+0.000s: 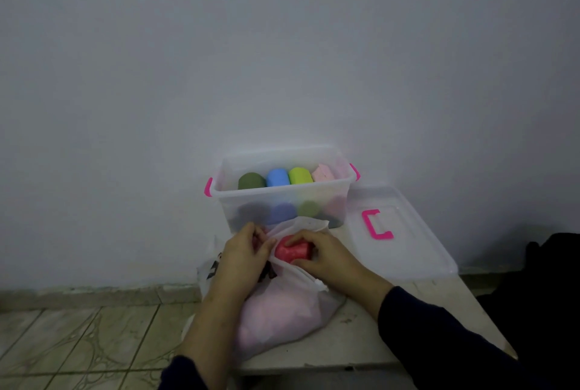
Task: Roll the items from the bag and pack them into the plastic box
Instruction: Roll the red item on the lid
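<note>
A translucent white bag (282, 311) lies on the low table in front of me, with pink cloth showing through it. My left hand (243, 256) pinches the bag's open edge and holds it apart. My right hand (323, 256) grips a red-pink rolled item (292, 251) at the bag's mouth. Behind the bag stands the clear plastic box (282, 198) with pink side latches. In it, side by side, lie a dark green roll (251, 181), a blue roll (277, 176), a light green roll (299, 175) and a pale pink roll (323, 173).
The box's clear lid (417, 251) with a pink handle lies flat on the table to the right of the box. A plain wall rises right behind the box. A tiled floor (78, 342) lies to the left of the table. Something dark (546, 264) sits at the far right.
</note>
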